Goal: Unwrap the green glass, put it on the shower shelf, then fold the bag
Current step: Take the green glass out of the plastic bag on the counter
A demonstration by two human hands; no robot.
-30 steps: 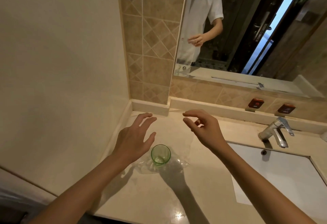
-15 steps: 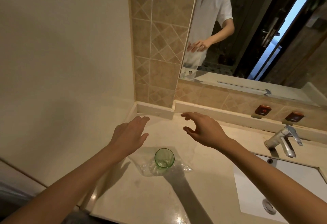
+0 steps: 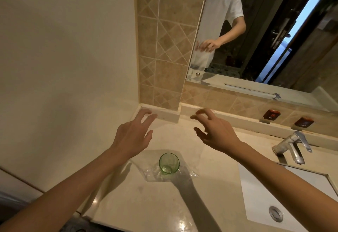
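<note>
Now the beige polished stone counter (image 3: 139, 200) is carrying one small round green glass (image 3: 169, 163), standing upright on one clear crumpled plastic bag (image 3: 155, 174). Both hands are reaching farther toward the back wall than a moment ago. The left hand (image 3: 132, 138) and right hand (image 3: 217, 133) are hovering beyond the glass, fingers (image 3: 146, 115) spread wide, gripping nothing, apart from it.

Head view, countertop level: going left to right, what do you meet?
left hand → green glass standing on the clear plastic bag → right hand → faucet, with the sink basin in front of it.
</note>
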